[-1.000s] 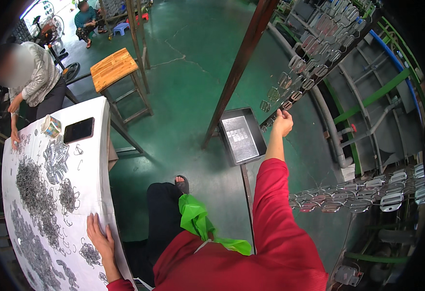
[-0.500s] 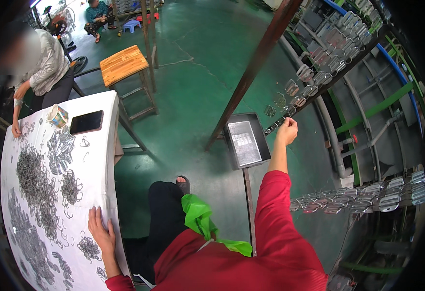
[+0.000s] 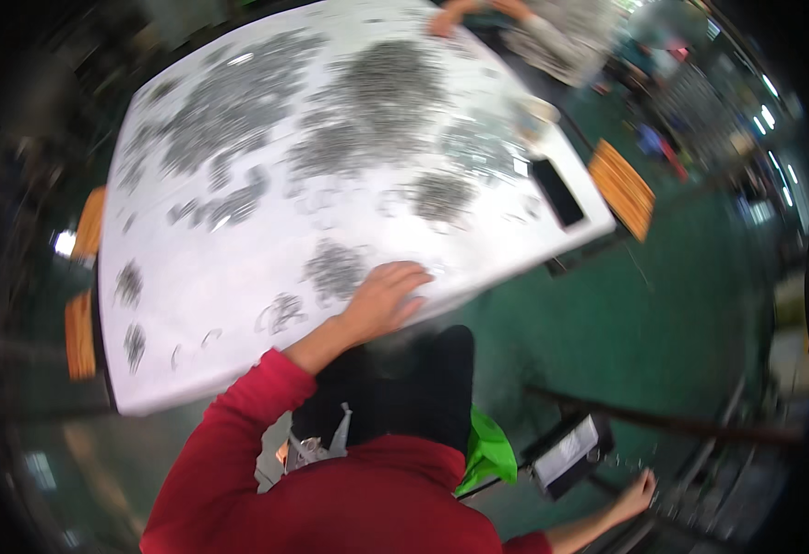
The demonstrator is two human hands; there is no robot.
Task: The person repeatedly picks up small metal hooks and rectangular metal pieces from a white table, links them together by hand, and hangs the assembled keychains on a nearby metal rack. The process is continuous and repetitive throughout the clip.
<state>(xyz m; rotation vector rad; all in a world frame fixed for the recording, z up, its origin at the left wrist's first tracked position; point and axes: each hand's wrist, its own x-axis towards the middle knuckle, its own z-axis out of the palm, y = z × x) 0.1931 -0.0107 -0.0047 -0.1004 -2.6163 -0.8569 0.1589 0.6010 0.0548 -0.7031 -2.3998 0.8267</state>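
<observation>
My left hand (image 3: pixel 388 297) lies on the near edge of the white-covered table (image 3: pixel 229 346), fingers stretched out and nothing in them. Beside its fingertips is a small pile of wire hooks (image 3: pixel 335 270), with a few loose hooks (image 3: pixel 284 312) closer to my wrist. At the lower right my right hand (image 3: pixel 633 499) is out at arm's length beside the metal rack. Its fingers look closed together, but blur hides what is between them. A dark grey box (image 3: pixel 566 452) with a light sheet inside stands just left of that hand.
Larger heaps of wire hooks (image 3: pixel 390 88) and flat metal pieces (image 3: pixel 238 97) spread over the table. A phone (image 3: pixel 557 192) and a paper cup (image 3: pixel 535 118) are at its right end. Across the table are a person's hands (image 3: pixel 450 17). A wooden stool (image 3: pixel 621 189) stands beyond the right corner.
My view has swung left from the rack to the table, blurring the picture. My left hand stays on the table edge; my right hand remains by the rack, now at the lower right.
</observation>
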